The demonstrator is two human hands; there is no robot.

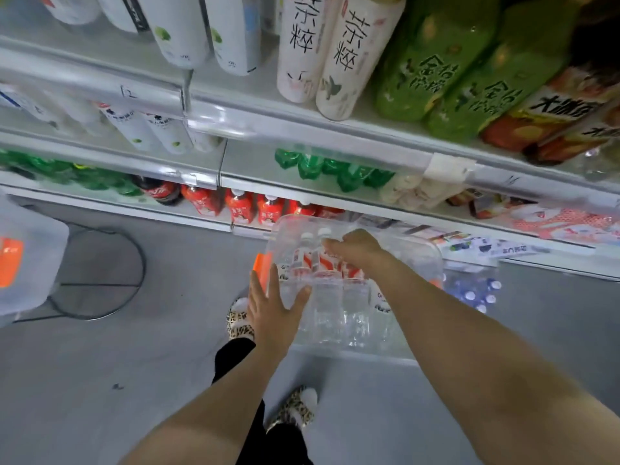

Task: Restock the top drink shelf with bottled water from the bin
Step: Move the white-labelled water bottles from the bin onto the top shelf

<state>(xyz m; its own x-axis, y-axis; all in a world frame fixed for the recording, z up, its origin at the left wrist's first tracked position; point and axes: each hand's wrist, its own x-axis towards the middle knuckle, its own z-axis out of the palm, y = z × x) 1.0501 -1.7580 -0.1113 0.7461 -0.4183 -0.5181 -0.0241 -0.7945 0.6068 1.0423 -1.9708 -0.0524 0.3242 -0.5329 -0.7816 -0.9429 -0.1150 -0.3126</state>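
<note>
Head view, looking steeply down a drinks shelving unit [302, 135]. One clear plastic bin [419, 260], orange latch on its 9 o'clock side, sits at frame centre before the lowest shelf. Bottled water [322, 263] stands inside it. Labels are red and white, text unreadable. Two white caps show; the total is not countable through the blur.

Left hand [273, 300] open, fingers spread flat against the bin's near wall. Right hand [355, 248] reaches in over the bottles, back to camera. Its fingers are hidden, so cannot tell whether it grips one.

- 12 o'clock: two cream bottles [349, 58] marked "茶粹".
- 1 o'clock: two green-wrapped bottles [432, 65], writing blurred.
- 10 o'clock, low shelf: one Coca-Cola bottle [161, 191], then at least four red-labelled bottles [240, 206] in a row.
- 3 o'clock of the bin: one bluish shrink-wrapped pack of bottles [476, 292].
- 9 o'clock: second bin [30, 263] on a wire stool [143, 270].
- 6 o'clock: two leopard-print slippers [240, 322].
</note>
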